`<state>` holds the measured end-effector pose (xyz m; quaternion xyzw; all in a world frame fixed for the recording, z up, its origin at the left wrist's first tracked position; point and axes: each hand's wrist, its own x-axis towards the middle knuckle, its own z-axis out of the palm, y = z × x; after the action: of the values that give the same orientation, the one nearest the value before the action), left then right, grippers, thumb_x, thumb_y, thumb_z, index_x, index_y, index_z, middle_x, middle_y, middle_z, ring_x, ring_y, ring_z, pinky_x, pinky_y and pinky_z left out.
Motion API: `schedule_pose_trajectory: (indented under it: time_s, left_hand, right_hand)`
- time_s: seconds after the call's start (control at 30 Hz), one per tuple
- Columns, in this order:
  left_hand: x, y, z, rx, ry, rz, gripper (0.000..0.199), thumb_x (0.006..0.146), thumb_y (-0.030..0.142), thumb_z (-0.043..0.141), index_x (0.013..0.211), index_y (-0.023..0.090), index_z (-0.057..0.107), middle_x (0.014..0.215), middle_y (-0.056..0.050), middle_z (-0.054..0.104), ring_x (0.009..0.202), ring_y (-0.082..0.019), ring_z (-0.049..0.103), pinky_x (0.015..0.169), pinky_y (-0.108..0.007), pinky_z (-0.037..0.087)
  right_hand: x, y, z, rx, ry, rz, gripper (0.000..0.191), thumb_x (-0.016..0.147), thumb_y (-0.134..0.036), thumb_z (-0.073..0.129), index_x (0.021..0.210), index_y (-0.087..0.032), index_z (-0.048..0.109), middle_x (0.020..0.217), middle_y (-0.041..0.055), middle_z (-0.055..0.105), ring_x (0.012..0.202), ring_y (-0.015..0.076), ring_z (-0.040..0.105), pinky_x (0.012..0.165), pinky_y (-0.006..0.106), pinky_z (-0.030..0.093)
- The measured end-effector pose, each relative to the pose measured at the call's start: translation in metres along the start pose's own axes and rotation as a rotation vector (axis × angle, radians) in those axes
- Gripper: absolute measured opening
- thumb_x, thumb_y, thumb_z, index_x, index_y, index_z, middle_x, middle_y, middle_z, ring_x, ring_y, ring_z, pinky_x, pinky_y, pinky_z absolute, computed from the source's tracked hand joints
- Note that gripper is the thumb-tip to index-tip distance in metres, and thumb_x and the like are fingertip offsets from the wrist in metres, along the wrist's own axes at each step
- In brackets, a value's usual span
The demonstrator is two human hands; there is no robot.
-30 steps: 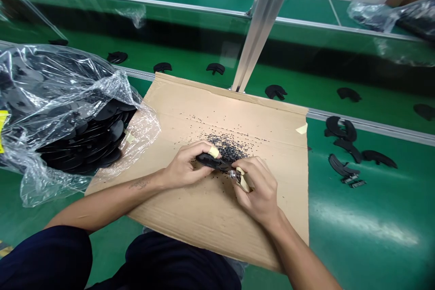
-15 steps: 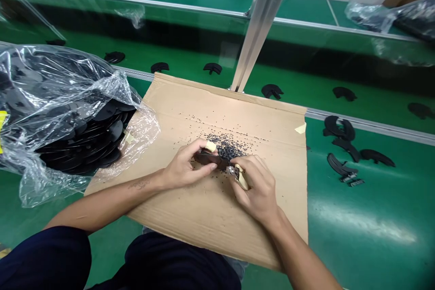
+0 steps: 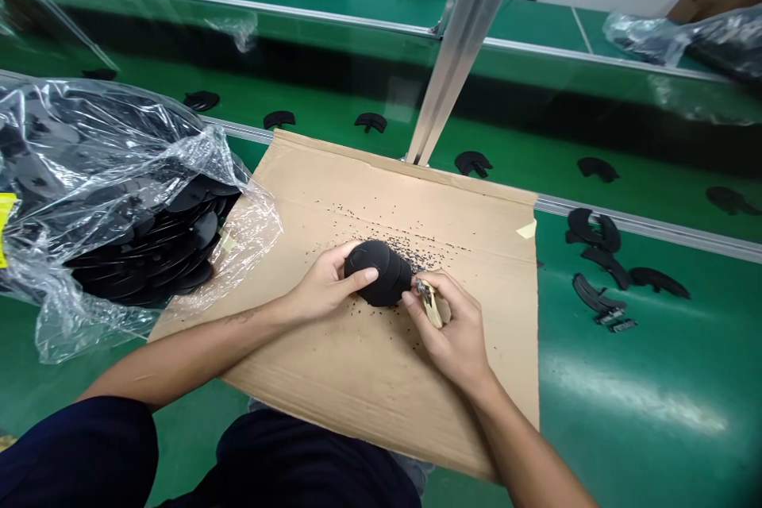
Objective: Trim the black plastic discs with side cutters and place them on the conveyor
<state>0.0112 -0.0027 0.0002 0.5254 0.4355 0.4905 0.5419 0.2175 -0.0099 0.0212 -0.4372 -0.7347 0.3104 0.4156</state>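
Observation:
A round black part (image 3: 376, 273) with a narrower end on its right is held flat side up over the cardboard sheet (image 3: 333, 369). My left hand (image 3: 326, 284) grips its left side, thumb on top. In my right hand (image 3: 452, 325) is a small tool with pale yellow handles (image 3: 439, 309) and a metal head, close to the part's right end. My right fingertips are near the part's right edge. Many tiny black bits (image 3: 424, 255) lie on the cardboard behind and around the part.
At the left, a clear plastic bag (image 3: 107, 143) spills a pile of black discs (image 3: 148, 254). Curved black pieces (image 3: 595, 294) lie on the green table (image 3: 643, 429) at the right. A metal post (image 3: 452, 55) rises behind the cardboard.
The black part has been turned from edge-on to show its broad flat face. My right hand and the tool have shifted slightly right.

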Motion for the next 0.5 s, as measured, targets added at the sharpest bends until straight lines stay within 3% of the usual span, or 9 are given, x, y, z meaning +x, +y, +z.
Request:
schedule_pose_trajectory:
  time_s: [0.37,0.5]
  left_hand:
    - [0.0032,-0.002,-0.0036,-0.195,-0.081,-0.09,0.038,0.094,0.042,0.06,0.114,0.013,0.072,0.111,-0.013,0.074,0.104,-0.025,0.07,0.099,-0.042,0.053]
    - [0.0044,-0.0032,-0.0036,-0.162,-0.082,-0.059,0.037,0.094,0.042,0.062,0.116,0.014,0.071,0.112,-0.012,0.074,0.105,-0.023,0.069,0.098,-0.039,0.053]
  right_hand:
    - [0.0019,0.0045,0.0006,-0.112,0.022,-0.079,0.007,0.091,-0.019,0.061,0.097,-0.022,0.06,0.084,0.0033,0.064,0.074,0.018,0.059,0.068,0.032,0.047]
    - [0.0024,0.0056,0.0005,-0.139,0.033,-0.106,0.008,0.091,-0.018,0.062,0.098,-0.022,0.06,0.085,0.0038,0.065,0.074,0.0179,0.059,0.068,0.032,0.048]
